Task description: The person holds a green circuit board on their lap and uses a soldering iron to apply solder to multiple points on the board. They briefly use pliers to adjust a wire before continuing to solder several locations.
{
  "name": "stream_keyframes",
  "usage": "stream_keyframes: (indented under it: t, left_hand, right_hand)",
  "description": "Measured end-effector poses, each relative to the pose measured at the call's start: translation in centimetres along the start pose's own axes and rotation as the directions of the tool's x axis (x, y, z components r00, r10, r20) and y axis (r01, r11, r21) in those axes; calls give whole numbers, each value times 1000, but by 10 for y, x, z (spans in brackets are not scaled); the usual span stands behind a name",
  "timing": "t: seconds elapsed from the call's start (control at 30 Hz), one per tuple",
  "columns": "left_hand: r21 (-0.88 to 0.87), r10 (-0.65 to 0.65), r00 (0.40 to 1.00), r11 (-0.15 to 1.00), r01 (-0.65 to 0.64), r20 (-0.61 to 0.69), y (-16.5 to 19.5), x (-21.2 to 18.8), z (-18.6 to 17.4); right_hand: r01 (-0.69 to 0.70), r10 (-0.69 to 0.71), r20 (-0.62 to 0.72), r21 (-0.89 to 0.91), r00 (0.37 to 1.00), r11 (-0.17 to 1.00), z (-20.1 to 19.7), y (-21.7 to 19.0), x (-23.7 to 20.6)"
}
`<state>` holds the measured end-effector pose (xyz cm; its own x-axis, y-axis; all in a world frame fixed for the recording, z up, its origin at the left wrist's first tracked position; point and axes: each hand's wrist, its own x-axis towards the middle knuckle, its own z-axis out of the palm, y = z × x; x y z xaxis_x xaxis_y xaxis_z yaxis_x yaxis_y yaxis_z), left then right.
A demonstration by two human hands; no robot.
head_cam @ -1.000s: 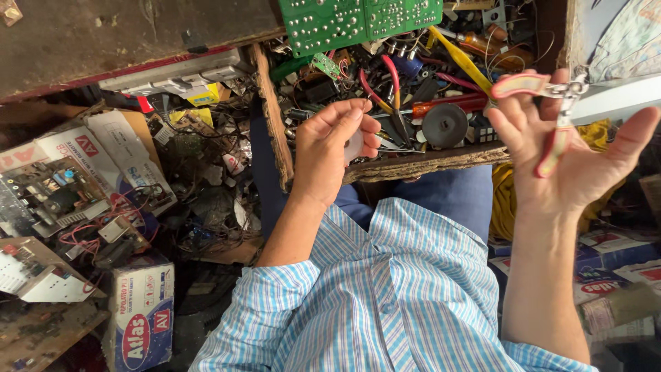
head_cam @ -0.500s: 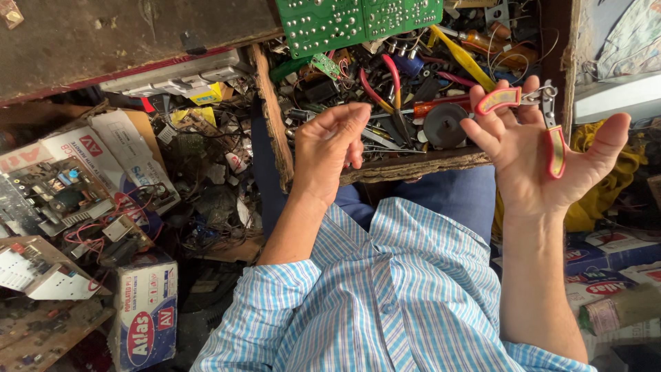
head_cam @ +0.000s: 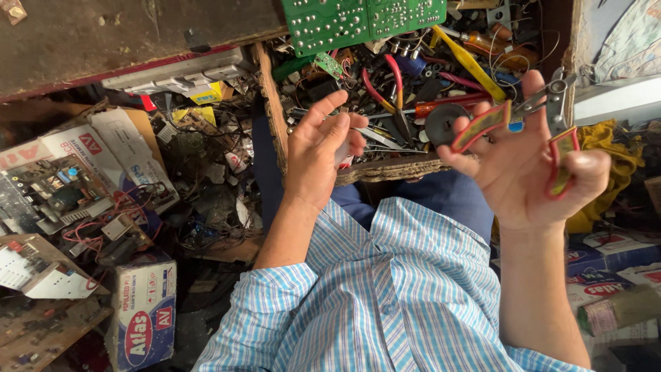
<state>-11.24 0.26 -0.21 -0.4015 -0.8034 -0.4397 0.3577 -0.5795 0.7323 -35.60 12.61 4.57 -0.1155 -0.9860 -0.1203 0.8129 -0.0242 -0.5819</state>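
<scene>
- Holding pliers (head_cam: 544, 120) in my right hand (head_cam: 530, 172): red and yellow handles spread apart, one across the fingers, the other hooked under the thumb side. Metal nose points up, toward the top right.
- Right palm faces the camera, fingers half curled around the handles. Grip is loose but closed on the tool.
- Left hand (head_cam: 320, 155) is raised beside it, well apart, fingers pinched on a small pale part (head_cam: 342, 153). Too small for me to tell what it is.
- Both hands hang over the front edge of a wooden tray (head_cam: 392, 167) packed with tools and loose wires.
- Inside the tray: round black part (head_cam: 444, 124) just beside the right fingertips, red-handled cutters (head_cam: 385, 86), yellow-handled tool (head_cam: 471, 63).
- Green circuit board (head_cam: 365, 21) lies across the tray's far side.
- My lap below: blue and white striped shirt (head_cam: 385, 296), blue trousers.
- Left of the tray: heap of scrap parts, an open circuit board with wires (head_cam: 58, 196), a cardboard box with red print (head_cam: 144, 320) near the bottom.
- Yellow cloth (head_cam: 609, 158) sits behind the right hand.
</scene>
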Motion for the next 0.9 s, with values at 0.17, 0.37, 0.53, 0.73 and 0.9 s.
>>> stream_keyframes:
  t: [0.17,0.37,0.53,0.73,0.9]
  left_hand:
    - [67,26,999,997,-29,39,-3,3,3]
    - [52,38,999,998,-38,0,-7,3,2]
    - [9,47,999,999,-47,5,-7,4,0]
    - [49,20,1000,999,-19,-19,-7,3,-2]
    - [300,54,998,952,-55,10,-8,2,6]
  right_hand:
    - [87,-64,58,-679,996,729,14,-3,4]
    - [81,-77,104,-962,992,-262,14,-4,8]
    - [41,16,38,-952,999,-304,16,9,4]
    - [49,8,49,-955,999,-291,24,14,-1]
    - [59,-5,65,-937,998,-344,24,13,2]
